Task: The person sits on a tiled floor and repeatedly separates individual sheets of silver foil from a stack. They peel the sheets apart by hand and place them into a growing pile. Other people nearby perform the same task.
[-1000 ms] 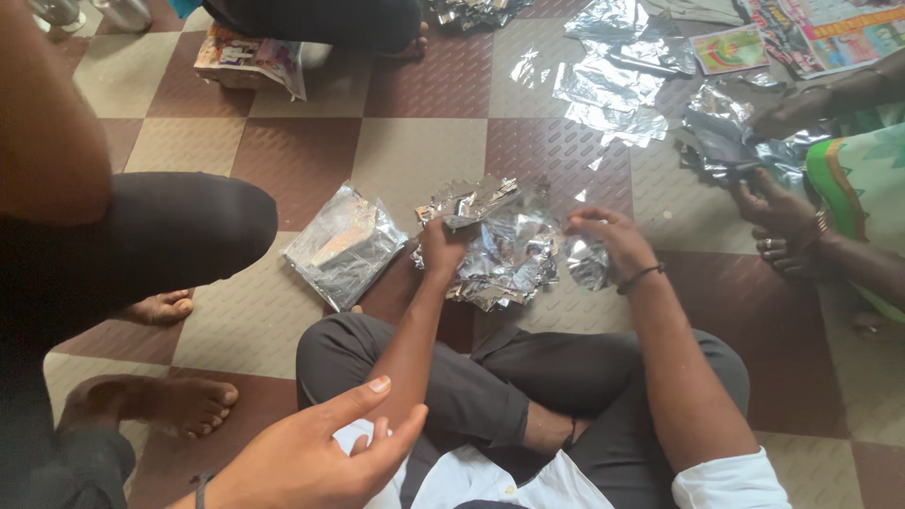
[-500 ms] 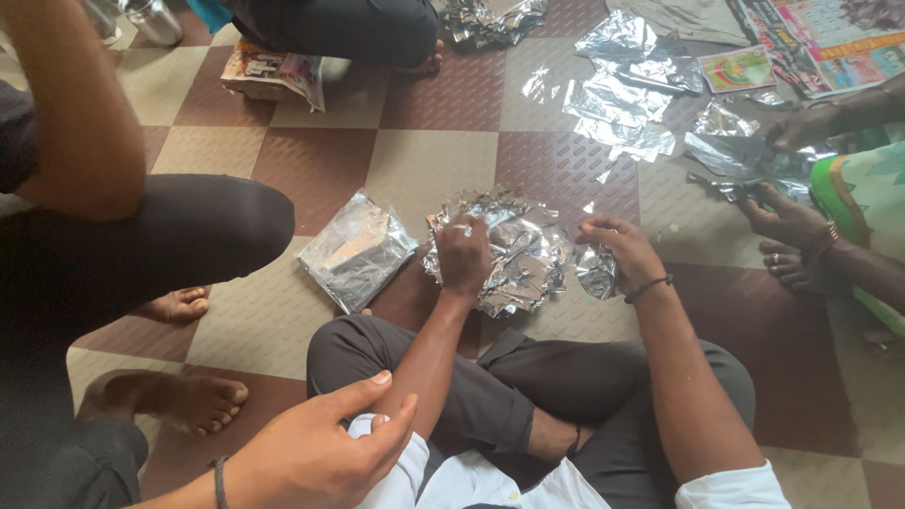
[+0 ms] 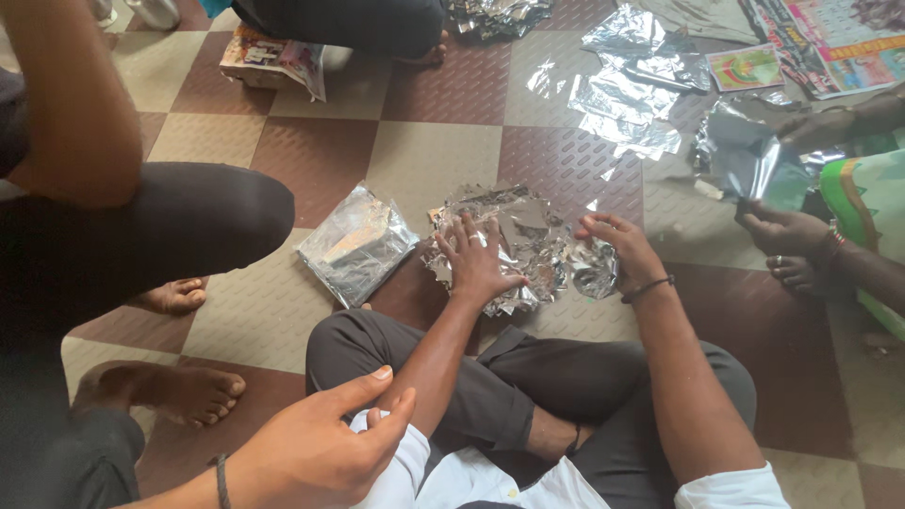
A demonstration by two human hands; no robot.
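My left hand (image 3: 476, 264) lies spread, fingers pressing flat on the foil (image 3: 528, 236); my right hand (image 3: 617, 247) pinches its crumpled right edge.

Soft, even daylight is falling on my hands, casting only faint shadows beneath them. The crumpled foil (image 3: 514, 247) under my palms is throwing bright glare, as are the foil sheets (image 3: 627, 90) lying farther ahead. Focus is staying mostly sharp.

Crumpled foil round (image 3: 523, 245): shiny metallic, creased. Flat foil packet (image 3: 358, 243): glossy silver, smoother. Floor tiles (image 3: 443, 155): matt, ribbed texture, brown & beige. Trousers (image 3: 566, 396): dark matt cloth
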